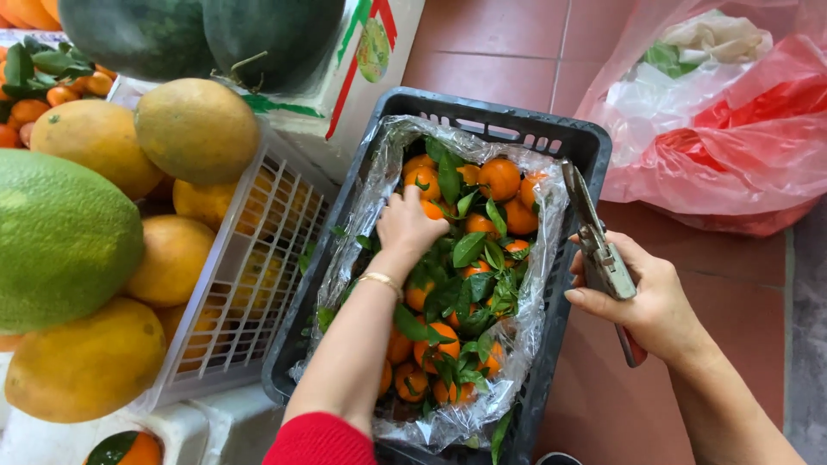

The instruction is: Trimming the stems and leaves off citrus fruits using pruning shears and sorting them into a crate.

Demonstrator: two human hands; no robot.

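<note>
A dark plastic crate [575, 146], lined with clear plastic film, holds several orange tangerines [499, 179] with green leaves. My left hand [408, 226] reaches down into the crate and its fingers close around a tangerine among the leaves. A thin gold bracelet sits on that wrist. My right hand [648, 297] hovers over the crate's right rim and grips metal pruning shears [596, 243] with the blades pointing away from me.
A white crate [258, 258] of large yellow pomelos stands to the left, with a big green pomelo [60, 241] beside it. Watermelons [207, 34] rest on a box behind. Red and clear plastic bags [732, 129] lie on the tiled floor at right.
</note>
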